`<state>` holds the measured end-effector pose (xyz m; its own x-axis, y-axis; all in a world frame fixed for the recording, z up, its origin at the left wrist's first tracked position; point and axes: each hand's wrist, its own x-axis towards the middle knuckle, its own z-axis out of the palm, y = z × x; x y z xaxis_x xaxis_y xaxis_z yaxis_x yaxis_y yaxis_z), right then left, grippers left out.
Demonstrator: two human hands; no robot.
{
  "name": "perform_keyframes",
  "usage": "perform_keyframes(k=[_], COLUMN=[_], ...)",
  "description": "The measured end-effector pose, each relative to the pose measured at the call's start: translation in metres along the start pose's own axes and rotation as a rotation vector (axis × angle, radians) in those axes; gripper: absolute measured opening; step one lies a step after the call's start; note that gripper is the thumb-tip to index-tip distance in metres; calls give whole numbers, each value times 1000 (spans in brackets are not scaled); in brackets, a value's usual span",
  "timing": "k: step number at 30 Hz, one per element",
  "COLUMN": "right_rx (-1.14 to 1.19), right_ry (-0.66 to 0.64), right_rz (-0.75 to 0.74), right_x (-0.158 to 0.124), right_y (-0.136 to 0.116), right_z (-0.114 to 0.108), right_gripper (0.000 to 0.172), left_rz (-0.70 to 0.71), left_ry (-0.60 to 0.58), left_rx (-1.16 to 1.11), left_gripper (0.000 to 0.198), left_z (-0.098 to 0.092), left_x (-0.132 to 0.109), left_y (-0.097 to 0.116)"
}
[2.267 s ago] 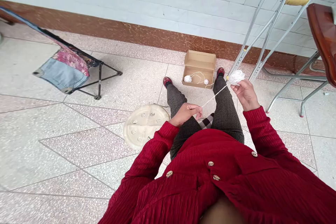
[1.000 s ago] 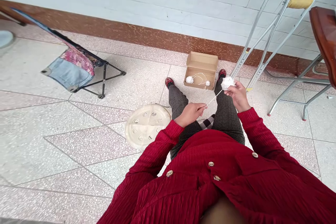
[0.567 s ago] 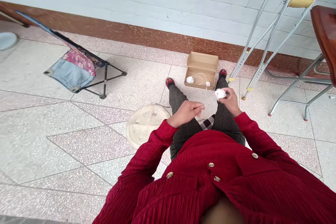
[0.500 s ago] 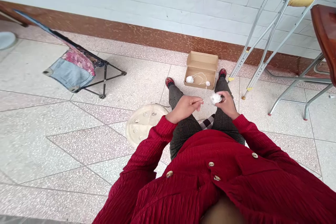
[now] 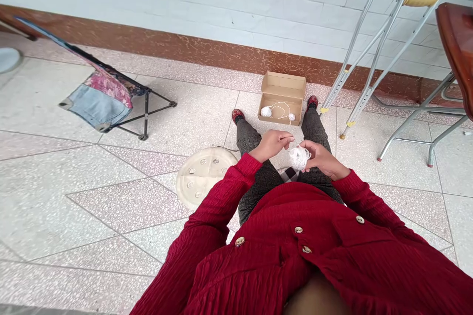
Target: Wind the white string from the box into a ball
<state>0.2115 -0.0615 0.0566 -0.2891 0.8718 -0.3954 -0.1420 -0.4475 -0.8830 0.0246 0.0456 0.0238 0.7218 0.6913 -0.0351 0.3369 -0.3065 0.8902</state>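
I sit with my legs stretched out over a tiled floor. My right hand is closed round a white ball of string above my lap. My left hand is just left of the ball, its fingertips pinched on the string right at the ball. Between my feet lies an open cardboard box with two small white balls of string and a loose strand inside.
A round cream plastic lid lies on the floor left of my legs. A folding fabric stool stands at the left. Two metal crutches lean on the tiled wall, and a metal-legged wooden chair is at the right edge.
My right hand brought the ball in from out at the right down to my lap. The stretched string between my hands has shortened to nothing, and my left hand rose to meet the ball.
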Motion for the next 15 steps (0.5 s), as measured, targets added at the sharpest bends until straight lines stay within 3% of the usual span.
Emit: perform_keyframes(k=[4,8,12,14,15], right_rx=[188,102,-280,-441,-445], right_ry=[105,432,695,696,637], right_rz=[-80,-161,-218,-239,-218], right_x=[0,23,44,46,45], right_y=[-15,-10,17,34,41], right_z=[1,-17,-37,-38,-35], right_gripper=[45,48,50,48,48], left_rz=[-52,-60,-15,-6,1], left_ry=[-25,-107,-130,-103,-78], left_rx=[-49,-16,81,153,191], left_gripper=[35,40,38,36,36], left_z=[25,43,39,30,25], left_x=[-9,-23,-31,-31,-30], left_y=[-7,5,17,18,18])
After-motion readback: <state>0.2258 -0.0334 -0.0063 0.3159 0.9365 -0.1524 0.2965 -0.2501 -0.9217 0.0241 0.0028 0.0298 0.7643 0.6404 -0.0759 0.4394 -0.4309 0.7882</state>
